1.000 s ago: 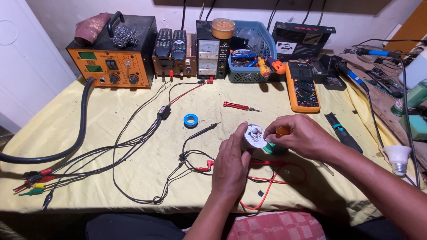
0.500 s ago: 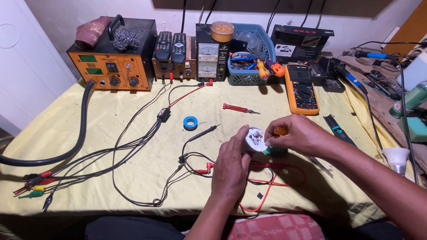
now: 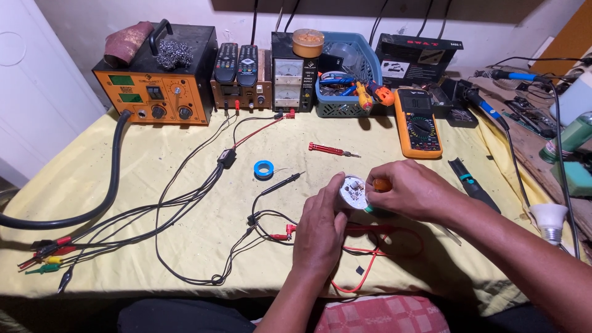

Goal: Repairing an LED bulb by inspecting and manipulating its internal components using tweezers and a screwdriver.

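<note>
Left hand (image 3: 320, 231) fingers pinch a round white disc (image 3: 353, 192); right hand (image 3: 412, 190) fingers wrap an orange handle (image 3: 382, 184) above the yellow cloth surface (image 3: 148, 185).

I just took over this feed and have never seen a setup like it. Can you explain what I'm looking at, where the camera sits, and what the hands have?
There is no machine here: a person works with two bare hands, filmed by one camera worn on the head, looking down at a bench covered by a yellow cloth. The left hand holds a small round white part, seemingly the base of a lamp. The right hand holds an orange-handled tool to it. Nearby lie a blue solder spool, a red screwdriver, a yellow multimeter and red and black test leads. An orange bench unit stands at the back, and a white bulb sits at the right edge.
</note>
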